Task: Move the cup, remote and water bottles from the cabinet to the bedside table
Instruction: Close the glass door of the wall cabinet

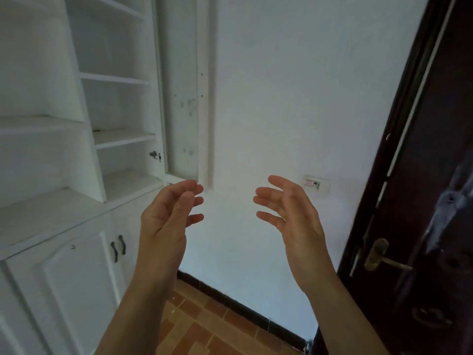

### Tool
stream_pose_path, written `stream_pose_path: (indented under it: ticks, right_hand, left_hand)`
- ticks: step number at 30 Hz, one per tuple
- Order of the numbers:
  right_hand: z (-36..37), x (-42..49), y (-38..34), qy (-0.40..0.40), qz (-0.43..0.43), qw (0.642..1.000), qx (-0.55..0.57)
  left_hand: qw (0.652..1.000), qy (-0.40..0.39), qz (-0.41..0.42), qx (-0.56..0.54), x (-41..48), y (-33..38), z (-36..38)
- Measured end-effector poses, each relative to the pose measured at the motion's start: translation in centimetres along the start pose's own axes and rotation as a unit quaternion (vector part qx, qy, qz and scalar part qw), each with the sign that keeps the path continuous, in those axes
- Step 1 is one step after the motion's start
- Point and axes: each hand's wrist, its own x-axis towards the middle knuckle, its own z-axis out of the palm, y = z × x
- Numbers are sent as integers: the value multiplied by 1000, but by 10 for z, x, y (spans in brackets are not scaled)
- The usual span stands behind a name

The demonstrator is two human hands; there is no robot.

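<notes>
Fingers loosely spread and holding nothing, our left hand [169,216] and right hand [289,211] hover just right of the cabinet [58,216], seemingly between carries.

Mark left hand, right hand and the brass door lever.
left hand [166,219]: head view, middle of the hand, below the knuckles.
right hand [291,213]: head view, middle of the hand, below the fingers.
door lever [389,261]: head view, on the lever arm.

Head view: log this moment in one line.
left hand: open, empty | right hand: open, empty | white cabinet at left | dark door at right
</notes>
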Motion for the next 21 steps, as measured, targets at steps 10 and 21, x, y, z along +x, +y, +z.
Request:
stream_pose_path:
  ticks: [10,21]
  right_hand:
    - [39,94,72,-33,5,999,28]
    - [20,248,155,-31,-11,995,92]
  left_hand:
    - [998,33,-3,48,97,-53,-21]
    - [995,17,17,101,232,-119,48]
